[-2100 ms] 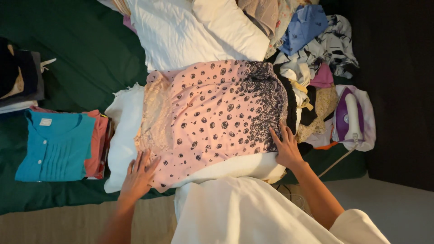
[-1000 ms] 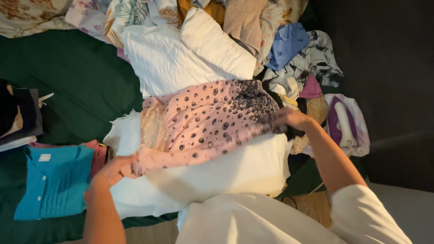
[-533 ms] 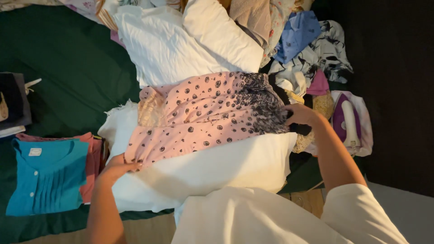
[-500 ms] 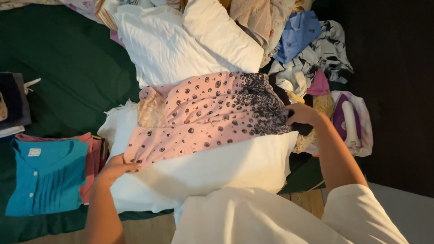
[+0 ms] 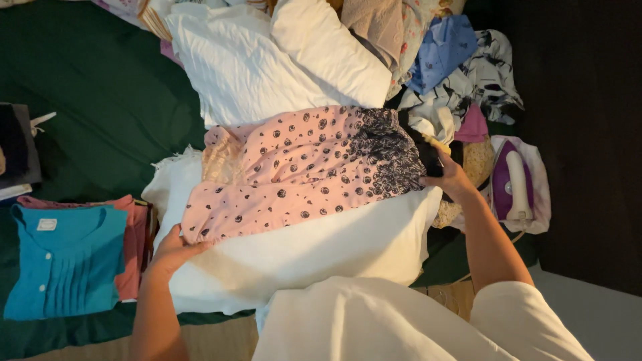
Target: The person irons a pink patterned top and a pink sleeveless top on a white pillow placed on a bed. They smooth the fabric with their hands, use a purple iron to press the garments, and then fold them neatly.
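Two hands hold the pink dotted dress, spread on a white pillow. Left hand fingers pinch its pale end; right hand fingers grip the dark hem. Likely light, limp, slippery cloth, best taken at corners.

Green-covered bed under the laundry

The green bed cover carries a white cushion at its middle; left of the cushion lie a folded teal shirt and pink garment, right of it a purple iron.
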